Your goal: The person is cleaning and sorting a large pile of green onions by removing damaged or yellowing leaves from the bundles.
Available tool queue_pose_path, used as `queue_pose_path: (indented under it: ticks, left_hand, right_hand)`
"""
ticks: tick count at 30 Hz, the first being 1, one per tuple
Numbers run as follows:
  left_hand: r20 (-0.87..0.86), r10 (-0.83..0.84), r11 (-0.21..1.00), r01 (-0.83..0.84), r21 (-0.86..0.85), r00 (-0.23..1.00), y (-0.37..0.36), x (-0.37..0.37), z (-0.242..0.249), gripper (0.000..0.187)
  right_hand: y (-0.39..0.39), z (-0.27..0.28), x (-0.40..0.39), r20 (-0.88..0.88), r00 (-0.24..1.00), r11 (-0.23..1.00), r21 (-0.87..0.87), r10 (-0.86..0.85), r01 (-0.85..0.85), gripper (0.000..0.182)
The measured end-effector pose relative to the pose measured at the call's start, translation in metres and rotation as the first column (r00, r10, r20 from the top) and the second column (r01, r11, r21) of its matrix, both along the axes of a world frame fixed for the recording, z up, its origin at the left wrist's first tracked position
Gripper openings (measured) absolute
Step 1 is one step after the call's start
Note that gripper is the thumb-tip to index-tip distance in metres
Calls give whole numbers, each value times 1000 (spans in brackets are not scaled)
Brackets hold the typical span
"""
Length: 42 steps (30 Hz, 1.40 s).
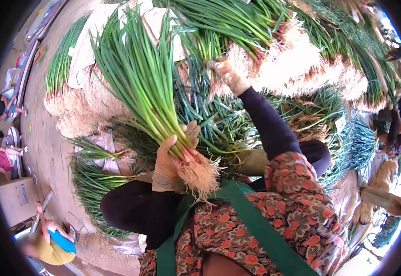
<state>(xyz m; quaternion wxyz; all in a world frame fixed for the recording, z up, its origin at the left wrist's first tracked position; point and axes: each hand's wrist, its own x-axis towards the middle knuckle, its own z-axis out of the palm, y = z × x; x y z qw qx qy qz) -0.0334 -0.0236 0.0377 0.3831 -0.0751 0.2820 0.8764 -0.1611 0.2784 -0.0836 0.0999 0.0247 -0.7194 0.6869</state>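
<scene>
My left hand (165, 162), in a pale glove, is wrapped round a bunch of green onions (157, 103) just above the reddish bases. The long leaves fan up and to the left, while the pale tangled roots (199, 175) hang over my lap. Out ahead, my right hand (230, 77), also gloved, is stretched over the dark loose leaves beside the roots of a stacked pile. Its fingers are blurred, and I cannot tell whether they hold anything. More green onions (209, 43) lie right beyond that hand.
Stacked green onions (237, 18) with thick roots line the far side. A pale cloth (83, 55) lies over part of the left stack. Loose leaves (90, 188) surround my knees. On the concrete floor at left stand a cardboard box (19, 201) and a person in yellow (55, 248).
</scene>
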Motion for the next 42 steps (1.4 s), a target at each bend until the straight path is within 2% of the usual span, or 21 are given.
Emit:
queue_pose_path:
  ticks: [1,2,5,6,8,9,10,13,16,17,19,21,22,25,29,32,34,36,37,40,42]
  left_hand:
    - [-11,34,998,-34,-57,999,1,0,0,44]
    - [-23,-19,994,17,-107,1000,-4,-1,-8,45]
    - [108,-56,970,80,-229,993,9,2,9,47]
    - [-16,-157,969,151,-196,988,-1,-1,-15,44]
    - [-41,-204,950,188,-250,978,-9,-2,-35,34]
    - [-74,-187,950,161,-266,980,-12,-3,-39,35]
    - [-104,-173,950,138,-280,979,-13,-1,-42,36]
    - [-8,-92,982,90,-165,996,-4,4,-20,36]
    - [-59,-141,985,146,90,988,-9,4,-1,34]
    - [-28,-55,992,57,114,998,-8,5,2,33]
    - [-10,26,988,-24,154,1000,-9,7,5,35]
    - [5,6,978,-7,208,1000,-8,7,4,36]
    - [13,-3,971,0,237,1000,-7,8,3,37]
    - [4,-42,973,40,228,999,-7,9,1,39]
    - [45,-19,957,6,290,999,-7,12,6,39]
    - [64,-20,947,-2,320,998,-8,15,5,37]
    - [64,-13,951,-7,310,998,-6,16,2,36]
    - [41,-36,966,24,258,999,-4,13,3,34]
    - [26,-62,977,55,207,998,-4,12,4,33]
    - [62,-162,984,156,89,985,-3,11,-12,33]
    - [81,-93,984,104,-142,992,1,16,-17,33]
  right_hand:
    - [-28,34,33,-31,999,948,-316,36,-44,19]
    - [-37,41,46,248,923,942,-235,296,-239,27]
    - [-101,71,99,521,787,943,-157,331,-293,38]
    - [-115,66,105,499,781,926,-164,376,-341,38]
    - [-130,74,117,164,979,837,514,119,-187,34]
    - [-136,48,119,-180,973,559,826,147,68,21]
    - [-147,110,130,136,989,220,964,58,-146,19]
    - [-136,65,124,-164,966,562,827,201,24,15]
    - [-82,21,132,-264,961,345,912,78,223,16]
    - [-77,25,132,331,932,299,884,144,-360,22]
    - [-72,35,142,933,340,389,272,116,-880,45]
    - [-86,43,141,707,649,868,101,282,-487,53]
    - [-94,50,138,555,793,966,-89,251,-243,57]
    - [-121,105,108,447,829,855,-515,335,-67,47]
    - [-140,77,100,107,748,194,-981,655,-30,21]
    - [-148,71,119,438,747,617,-786,501,46,15]
    - [-140,36,113,584,771,939,-339,253,-51,13]
    - [-124,8,117,644,764,993,-106,35,44,16]
    - [-117,14,117,743,644,983,-158,183,-97,21]
    - [-109,67,117,526,808,913,-406,265,-35,38]
    - [-113,96,102,518,854,986,-156,35,55,37]
